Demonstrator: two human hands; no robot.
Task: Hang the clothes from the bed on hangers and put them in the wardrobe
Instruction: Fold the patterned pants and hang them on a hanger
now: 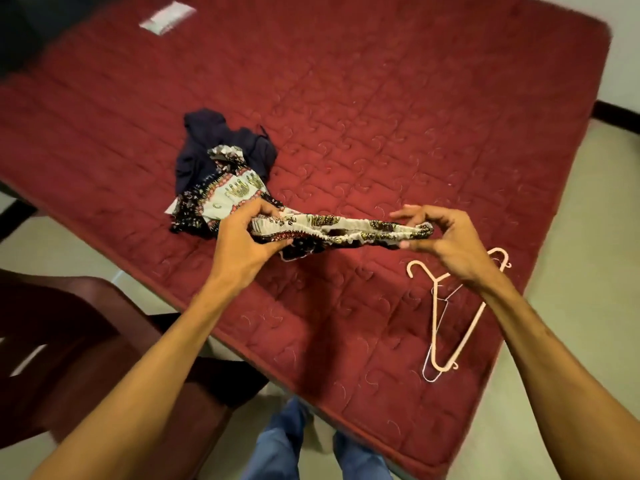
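waistband stretched between both hands, over the bed (381,98)

the printed garment (343,225) is held up and to the left of the hanger (460,327), which lies flat on the bed with a thin wire hanger (431,368) against it. left hand (242,237) has its fingers curled round the waistband end far from the hanger; right hand (440,240), directly above the hanger, pinches the near end between thumb and fingertips. the rest of the cloth trails away from the hanger onto a navy heap (214,140). it looks light, thin and floppy, with a gathered elastic band that will likely spring back if let go. the band's two ends seem the sound grip; the loose cloth would only sag and slide.
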